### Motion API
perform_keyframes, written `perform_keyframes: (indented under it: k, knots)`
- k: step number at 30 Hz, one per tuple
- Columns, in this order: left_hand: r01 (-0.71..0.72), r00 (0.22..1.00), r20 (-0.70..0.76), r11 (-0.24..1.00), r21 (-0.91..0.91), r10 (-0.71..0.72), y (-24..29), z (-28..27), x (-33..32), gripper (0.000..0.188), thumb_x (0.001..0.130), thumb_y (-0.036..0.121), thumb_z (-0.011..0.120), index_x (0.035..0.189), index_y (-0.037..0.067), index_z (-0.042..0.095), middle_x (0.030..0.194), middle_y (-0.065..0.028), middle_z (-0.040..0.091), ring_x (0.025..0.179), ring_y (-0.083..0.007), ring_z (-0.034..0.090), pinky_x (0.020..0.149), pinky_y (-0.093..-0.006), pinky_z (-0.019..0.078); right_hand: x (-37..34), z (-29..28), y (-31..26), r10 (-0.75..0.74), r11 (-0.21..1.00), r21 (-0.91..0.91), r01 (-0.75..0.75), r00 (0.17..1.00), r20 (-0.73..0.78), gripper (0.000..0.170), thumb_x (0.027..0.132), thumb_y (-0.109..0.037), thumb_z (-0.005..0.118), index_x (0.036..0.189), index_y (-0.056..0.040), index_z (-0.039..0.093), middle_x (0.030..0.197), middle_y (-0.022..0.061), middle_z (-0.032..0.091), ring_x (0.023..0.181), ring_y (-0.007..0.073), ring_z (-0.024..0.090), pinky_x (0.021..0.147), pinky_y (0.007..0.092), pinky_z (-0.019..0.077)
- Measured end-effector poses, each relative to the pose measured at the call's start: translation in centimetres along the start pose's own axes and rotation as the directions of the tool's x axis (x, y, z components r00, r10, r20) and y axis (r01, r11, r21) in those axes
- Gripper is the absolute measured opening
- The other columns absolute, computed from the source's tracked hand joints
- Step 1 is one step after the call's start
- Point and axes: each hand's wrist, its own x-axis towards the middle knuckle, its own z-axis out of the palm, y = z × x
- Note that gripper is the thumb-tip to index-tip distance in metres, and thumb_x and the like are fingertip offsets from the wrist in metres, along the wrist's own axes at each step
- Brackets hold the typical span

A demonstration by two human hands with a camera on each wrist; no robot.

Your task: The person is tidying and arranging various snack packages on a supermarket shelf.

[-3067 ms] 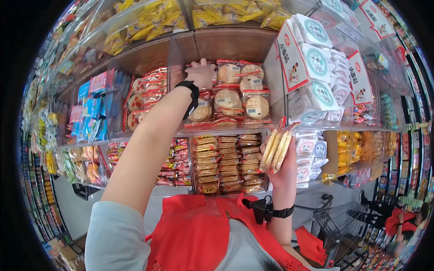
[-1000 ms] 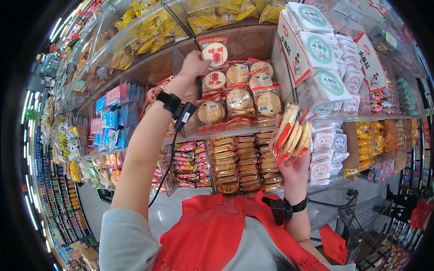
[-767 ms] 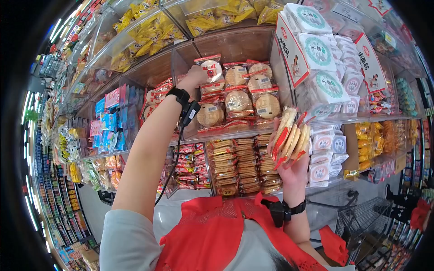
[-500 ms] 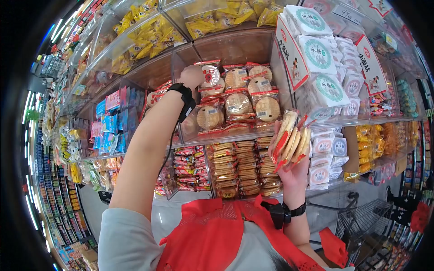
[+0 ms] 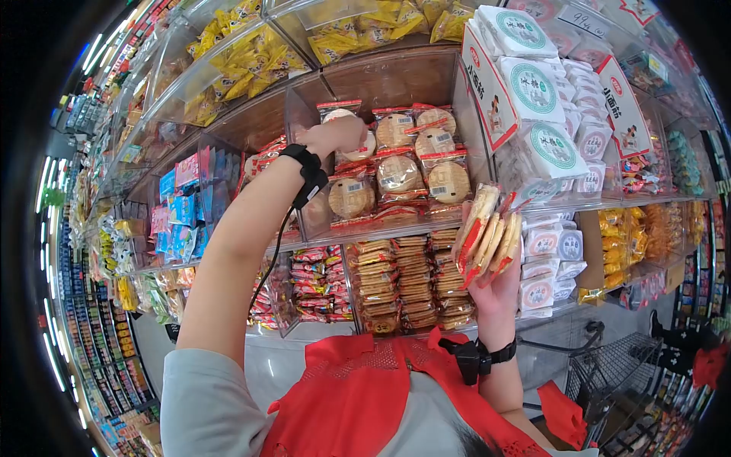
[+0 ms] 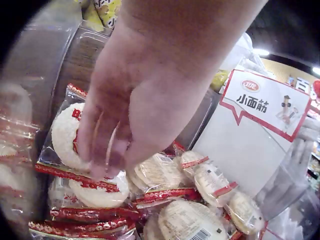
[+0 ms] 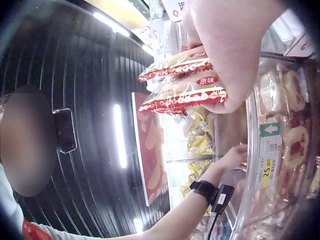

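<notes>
My left hand (image 5: 335,137) reaches into a clear bin of bagged round rice crackers (image 5: 400,171). In the left wrist view, the fingers of this left hand (image 6: 150,95) point down at the red edge of a white-topped rice cracker pack (image 6: 65,135), the fingertips over the seam between it and the pack below. Nothing shows lifted in them. To the right, my right hand (image 5: 495,295) grips several rice cracker packs (image 5: 491,236) on edge, side by side. The right wrist view shows these rice cracker packs (image 7: 185,92) with red printed ends between fingers and thumb.
White paper-wrapped packs (image 5: 537,87) stand stacked on the right beside a red-edged sign (image 5: 491,99). Yellow bags (image 5: 388,27) fill the bins behind, and blue packs (image 5: 183,213) lie left. Stacked crackers (image 5: 415,282) fill the lower shelf. A shopping cart (image 5: 609,373) stands behind right.
My left hand brought a white-topped rice cracker pack down onto the back left stack, let it go, then shifted right over the packs. The right hand's bundle grew since the earliest frame.
</notes>
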Motion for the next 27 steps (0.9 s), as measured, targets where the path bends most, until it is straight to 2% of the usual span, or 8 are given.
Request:
perform_keyframes:
  k: [5,7,10,17,19,20,22,27]
  knots:
    - [0.072,0.952,-0.304,0.992,0.106,-0.037,2.0,-1.8,-2.0,0.043,0.071,0.017,0.067,0.111,0.005,0.055,0.109,-0.0131,0.056,0.094,-0.0309,0.059,0.079,-0.0389,0.0475,0.1,0.2,0.2,-0.011,1.000,-0.020,0.011,1.000,0.008,0.046,0.096,-0.040,0.035,0.131,-0.0109,0.039,0.129,0.0075,0.047,0.118,0.0220,0.046,0.100,0.0368,0.0378]
    - [0.405,0.899,-0.260,0.894,0.191,-0.352,1.7,-0.9,-1.8,0.064,0.064,0.023,0.075,0.119,0.007,0.047,0.111,-0.0143,0.052,0.097,-0.0337,0.057,0.082,-0.0392,0.0476,0.2,0.1,0.3,-0.014,0.998,-0.055,0.013,1.000,-0.025,0.046,0.095,-0.040,0.036,0.131,-0.0106,0.039,0.129,0.0077,0.047,0.118,0.0224,0.046,0.100,0.0371,0.0376]
    - [0.292,0.955,-0.100,0.946,0.143,-0.280,0.3,0.2,-1.5,0.071,0.058,0.024,0.081,0.118,0.009,0.047,0.113,-0.0131,0.052,0.099,-0.0324,0.058,0.080,-0.0381,0.0507,0.3,0.2,0.3,0.033,0.999,-0.002,-0.033,0.997,0.067,0.047,0.095,-0.040,0.037,0.131,-0.0107,0.039,0.130,0.0081,0.046,0.118,0.0228,0.046,0.100,0.0375,0.0374]
    - [0.137,0.966,-0.233,0.986,0.098,-0.111,0.5,-0.4,-0.6,0.070,0.058,0.025,0.079,0.119,0.007,0.049,0.111,-0.0146,0.055,0.097,-0.0313,0.059,0.078,-0.0391,0.0507,0.4,0.4,0.3,0.007,1.000,-0.009,-0.007,0.999,0.039,0.047,0.095,-0.040,0.037,0.131,-0.0101,0.039,0.129,0.0084,0.047,0.118,0.0233,0.046,0.100,0.0379,0.0371]
    - [0.174,0.984,0.011,0.979,0.110,-0.177,1.4,-1.8,-0.3,0.056,0.059,0.028,0.078,0.106,0.004,0.060,0.100,-0.0148,0.063,0.091,-0.0300,0.061,0.073,-0.0392,0.0509,0.4,0.2,0.3,0.006,1.000,-0.013,-0.005,0.998,0.064,0.047,0.095,-0.040,0.036,0.131,-0.0100,0.040,0.129,0.0084,0.047,0.118,0.0235,0.046,0.100,0.0381,0.0372]
    - [0.174,0.984,0.012,0.979,0.110,-0.176,1.8,-1.8,-0.5,0.056,0.059,0.028,0.078,0.106,0.004,0.060,0.100,-0.0148,0.063,0.091,-0.0300,0.061,0.073,-0.0392,0.0509,0.5,-0.1,0.2,0.003,1.000,-0.021,-0.001,0.998,0.062,0.047,0.095,-0.040,0.036,0.131,-0.0099,0.040,0.129,0.0086,0.047,0.118,0.0236,0.046,0.100,0.0383,0.0372]
    - [-0.158,0.957,0.262,0.981,0.114,0.123,2.8,-1.3,-1.5,0.044,0.060,0.032,0.077,0.090,0.002,0.066,0.087,-0.0145,0.066,0.083,-0.0294,0.064,0.069,-0.0397,0.0501,0.5,-0.2,0.2,0.001,1.000,-0.027,0.001,0.998,0.059,0.047,0.095,-0.040,0.036,0.130,-0.0098,0.040,0.129,0.0087,0.047,0.118,0.0237,0.046,0.100,0.0385,0.0372]
    - [-0.031,0.898,0.436,0.982,0.187,-0.055,4.4,0.2,-3.7,0.046,0.058,0.036,0.078,0.088,0.003,0.067,0.085,-0.0140,0.066,0.080,-0.0311,0.063,0.068,-0.0399,0.0490,0.4,-0.4,0.1,0.036,0.998,0.040,-0.039,0.997,0.070,0.047,0.095,-0.041,0.036,0.130,-0.0095,0.040,0.128,0.0090,0.047,0.117,0.0240,0.047,0.100,0.0392,0.0368]
